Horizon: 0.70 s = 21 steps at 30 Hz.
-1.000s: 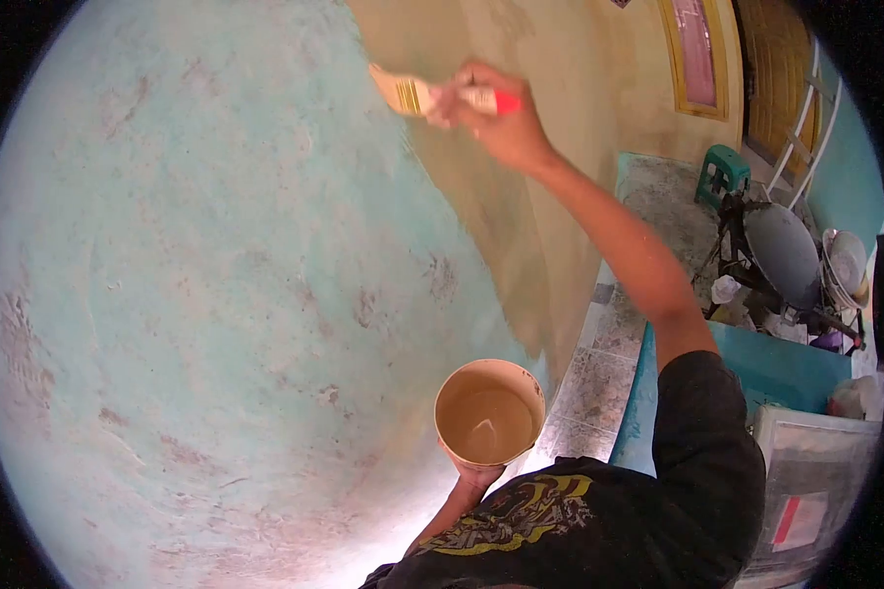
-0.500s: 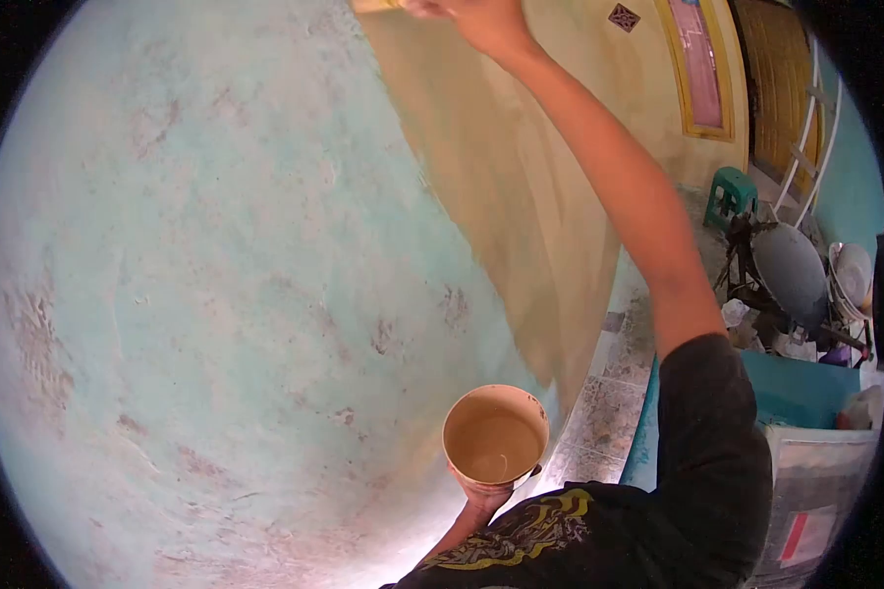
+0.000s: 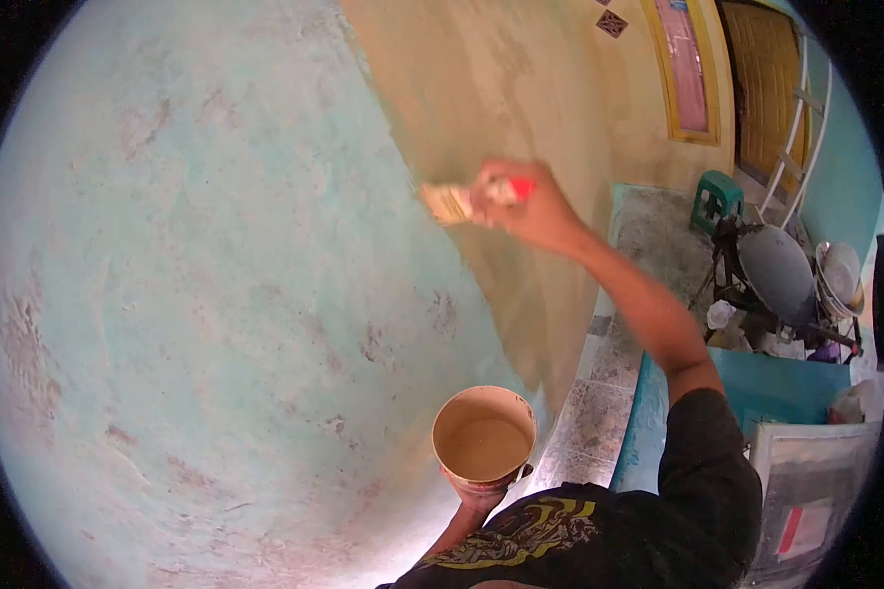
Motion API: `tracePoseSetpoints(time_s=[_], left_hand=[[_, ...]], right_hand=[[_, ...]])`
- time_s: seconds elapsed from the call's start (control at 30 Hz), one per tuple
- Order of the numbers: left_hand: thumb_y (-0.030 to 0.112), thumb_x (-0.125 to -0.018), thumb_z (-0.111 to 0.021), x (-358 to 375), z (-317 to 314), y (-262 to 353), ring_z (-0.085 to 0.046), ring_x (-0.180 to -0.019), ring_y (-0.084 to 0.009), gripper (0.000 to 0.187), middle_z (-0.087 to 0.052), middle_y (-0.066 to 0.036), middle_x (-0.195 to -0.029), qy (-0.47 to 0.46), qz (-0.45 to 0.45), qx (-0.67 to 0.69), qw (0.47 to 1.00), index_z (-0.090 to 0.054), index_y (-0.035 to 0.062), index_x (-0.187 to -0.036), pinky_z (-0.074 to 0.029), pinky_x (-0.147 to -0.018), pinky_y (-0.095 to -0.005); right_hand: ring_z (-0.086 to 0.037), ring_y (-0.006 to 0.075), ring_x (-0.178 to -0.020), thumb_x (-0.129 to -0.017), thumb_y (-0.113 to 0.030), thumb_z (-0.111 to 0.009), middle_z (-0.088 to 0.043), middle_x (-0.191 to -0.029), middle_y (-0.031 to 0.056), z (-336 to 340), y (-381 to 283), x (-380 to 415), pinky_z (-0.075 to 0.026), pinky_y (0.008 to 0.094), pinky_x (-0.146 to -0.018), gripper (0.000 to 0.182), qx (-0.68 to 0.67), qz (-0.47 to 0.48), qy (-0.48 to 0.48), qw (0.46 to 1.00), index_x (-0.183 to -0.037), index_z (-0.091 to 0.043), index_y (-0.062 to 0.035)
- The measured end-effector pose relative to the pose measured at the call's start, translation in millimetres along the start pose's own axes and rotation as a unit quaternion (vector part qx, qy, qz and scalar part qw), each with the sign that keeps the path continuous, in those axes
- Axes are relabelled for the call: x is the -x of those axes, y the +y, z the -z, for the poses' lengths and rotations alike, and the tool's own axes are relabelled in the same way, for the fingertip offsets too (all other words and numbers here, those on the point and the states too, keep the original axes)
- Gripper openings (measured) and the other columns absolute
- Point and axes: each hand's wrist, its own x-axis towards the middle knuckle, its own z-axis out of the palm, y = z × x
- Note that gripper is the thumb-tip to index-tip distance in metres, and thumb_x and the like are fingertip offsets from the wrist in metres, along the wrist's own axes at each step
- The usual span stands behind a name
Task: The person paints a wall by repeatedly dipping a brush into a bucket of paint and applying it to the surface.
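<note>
My right hand (image 3: 528, 208) is closed around a paintbrush (image 3: 449, 202) with pale bristles and a red handle end. The bristles meet the wall at the border between bare, patchy pale-green plaster (image 3: 236, 255) and a wet-looking tan painted band (image 3: 432, 88). Low in front of my body, my left hand (image 3: 476, 491) supports a small paint bucket (image 3: 483, 442) from beneath and the side. Tan paint lies inside it, and the bucket's mouth faces up toward me. Most of the left fingers are hidden behind the bucket.
To the right stand a green plastic stool (image 3: 717, 201), a white ladder (image 3: 796, 147) and a large dark round pan (image 3: 776, 273). Nearer are a blue-green surface (image 3: 756, 383) and a glass-sided case (image 3: 815, 491). A tiled ledge (image 3: 594, 412) runs along the wall.
My right hand has come down from the top of the view with the paintbrush, along the paint's edge. The bucket in my left hand stays nearly where it was.
</note>
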Motion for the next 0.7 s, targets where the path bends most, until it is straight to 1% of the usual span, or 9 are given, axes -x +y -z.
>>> tracePoseSetpoints(time_s=[0.07, 0.13, 0.2, 0.3, 0.4, 0.5, 0.6, 0.63, 0.7], left_hand=[[0.047, -0.086, -0.06, -2, -4, -1, -0.053, -0.126, -0.0424, 0.081, -0.046, -0.021, -0.143, -0.003, 0.003, -0.011, 1.0, -0.029, 0.0112, -0.151, -0.052, -0.095, -0.0592], [0.046, -0.085, -0.061, -3, -7, -4, -0.053, -0.125, -0.0421, 0.081, -0.046, -0.021, -0.143, -0.004, 0.005, -0.017, 1.0, -0.03, 0.0109, -0.151, -0.052, -0.095, -0.0588], [0.045, -0.084, -0.062, -4, -10, -5, -0.053, -0.125, -0.0418, 0.081, -0.046, -0.02, -0.143, -0.006, 0.003, -0.024, 1.0, -0.03, 0.0107, -0.15, -0.053, -0.095, -0.0585], [0.043, -0.083, -0.063, -5, -11, -3, -0.054, -0.124, -0.0413, 0.081, -0.047, -0.02, -0.142, -0.006, -0.001, -0.033, 0.999, -0.031, 0.0104, -0.15, -0.053, -0.094, -0.0579], [0.041, -0.082, -0.065, -4, -10, -1, -0.054, -0.124, -0.0409, 0.081, -0.048, -0.02, -0.141, -0.001, -0.009, -0.034, 0.999, -0.031, 0.01, -0.149, -0.054, -0.094, -0.0573], [0.04, -0.081, -0.066, -6, -11, 1, -0.055, -0.123, -0.0404, 0.082, -0.048, -0.02, -0.141, 0.0, -0.015, -0.037, 0.999, -0.032, 0.0097, -0.149, -0.054, -0.094, -0.0567], [0.038, -0.08, -0.068, -6, -12, 1, -0.055, -0.123, -0.0399, 0.082, -0.049, -0.019, -0.14, 0.006, -0.013, -0.044, 0.999, -0.032, 0.0093, -0.149, -0.054, -0.093, -0.0561], [0.037, -0.08, -0.068, -6, -11, 0, -0.055, -0.123, -0.0398, 0.082, -0.049, -0.019, -0.14, 0.006, -0.012, -0.044, 0.999, -0.032, 0.0092, -0.149, -0.055, -0.093, -0.0559], [0.036, -0.079, -0.069, -5, -11, 1, -0.056, -0.122, -0.0395, 0.083, -0.05, -0.019, -0.139, 0.007, -0.01, -0.043, 0.999, -0.033, 0.009, -0.148, -0.055, -0.093, -0.0555]], right_hand=[[-0.064, 0.0079, -0.072, -0.088, -0.004, -0.071, -0.069, -0.075, 0.0027, 16, -21, -41, -0.051, 0.0265, -0.068, 0.007, 0.025, 0.103, 0.122, 0.987, -0.087, -0.064, -0.0037], [-0.064, 0.0079, -0.072, -0.087, -0.006, -0.072, -0.069, -0.074, 0.0022, 28, -36, -99, -0.052, 0.0268, -0.067, 0.009, -0.048, 0.117, 0.187, 0.974, -0.086, -0.065, -0.0026], [-0.067, 0.014, -0.08, -0.096, -0.008, -0.065, -0.066, -0.084, 0.0057, 38, -54, -144, -0.054, 0.0311, -0.07, 0.009, -0.147, 0.083, 0.156, 0.973, -0.092, -0.059, -0.0038], [-0.068, 0.014, -0.078, -0.095, -0.005, -0.064, -0.067, -0.084, 0.0064, 17, -40, -173, -0.055, 0.0313, -0.07, 0.006, -0.053, -0.019, 0.264, 0.963, -0.092, -0.059, -0.0046], [-0.068, 0.0102, -0.074, -0.092, -0.007, -0.07, -0.07, -0.081, 0.0041, 7, 2, -151, -0.054, 0.0282, -0.063, 0.01, -0.058, -0.014, 0.186, 0.981, -0.087, -0.064, -0.0013], [-0.068, 0.011, -0.07, -0.092, -0.006, -0.068, -0.071, -0.08, 0.0054, 19, -17, -148, -0.054, 0.028, -0.062, 0.008, -0.104, -0.029, 0.178, 0.978, -0.087, -0.064, -0.0014], [-0.067, 0.0136, -0.078, -0.094, -0.005, -0.065, -0.068, -0.086, 0.0061, 22, -51, -163, -0.055, 0.0307, -0.07, 0.006, -0.157, 0.099, 0.198, 0.962, -0.091, -0.059, -0.0041], [-0.067, 0.0139, -0.075, -0.093, -0.006, -0.065, -0.068, -0.084, 0.0062, 16, -45, -169, -0.055, 0.0303, -0.068, 0.008, -0.074, 0.068, 0.215, 0.971, -0.089, -0.059, -0.0033], [-0.066, 0.0133, -0.076, -0.093, -0.005, -0.065, -0.068, -0.084, 0.0063, 13, -45, -154, -0.055, 0.0299, -0.067, 0.007, -0.035, 0.041, 0.145, 0.988, -0.089, -0.06, -0.0029]])
